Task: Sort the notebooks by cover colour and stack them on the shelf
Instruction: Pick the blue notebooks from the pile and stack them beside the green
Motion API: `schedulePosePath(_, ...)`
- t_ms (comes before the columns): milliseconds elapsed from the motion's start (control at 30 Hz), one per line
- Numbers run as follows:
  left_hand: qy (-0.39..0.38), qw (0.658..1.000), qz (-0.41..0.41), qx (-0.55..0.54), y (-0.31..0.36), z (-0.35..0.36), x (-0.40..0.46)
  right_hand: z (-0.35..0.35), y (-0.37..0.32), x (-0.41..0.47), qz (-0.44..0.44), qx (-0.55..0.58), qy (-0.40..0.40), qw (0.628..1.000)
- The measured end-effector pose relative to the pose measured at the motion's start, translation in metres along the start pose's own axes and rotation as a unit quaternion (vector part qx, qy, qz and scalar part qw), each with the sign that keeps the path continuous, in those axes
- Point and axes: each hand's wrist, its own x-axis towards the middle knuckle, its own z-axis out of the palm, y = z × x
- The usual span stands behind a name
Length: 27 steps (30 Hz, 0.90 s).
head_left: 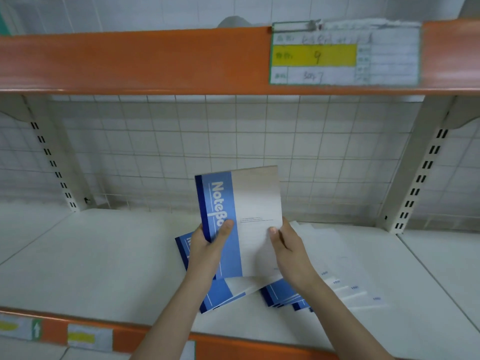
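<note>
**Blue-and-white notebook held up over the shelf pile**

The white shelf [104, 255] is spread beneath both hands, and an orange rail [130, 61] runs well above the fingertips. A loose, fanned pile of blue-and-white notebooks [285, 294] is lying on the shelf under the wrists. One notebook [249, 219] is held tilted up above that pile. Its blue spine edge is gripped by the left hand [207, 250], thumb curled over the cover; its white edge is pinched by the right hand [288, 248], thumb on the front.

For a tidy stack, the notebook should probably be lowered flat with spine matched to the others, and the fanned copies squared first.

"Notebo…" is read beside the left thumb, the rest being covered. On the rail's label card [342, 53], a handwritten "9" on yellow can be made out; the other writing is blurred.
</note>
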Motion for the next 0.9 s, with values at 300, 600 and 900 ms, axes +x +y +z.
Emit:
schedulePosePath(300, -0.043, 0.977, -0.077, 0.194, 0.002, 0.043, -0.007, -0.057, -0.002, -0.009, 0.179, 0.011, 0.005, 0.984)
schedulePosePath(600, -0.073, 0.978, -0.127, 0.146, 0.01, 0.135, -0.051, -0.151, 0.001, -0.043, 0.221, 0.004, 0.066, 0.973)
schedulePosePath(900, -0.094, 0.975, -0.158, 0.124, 0.005, 0.261, -0.118, -0.287, 0.018, -0.088, 0.248, -0.047, 0.104, 0.962)
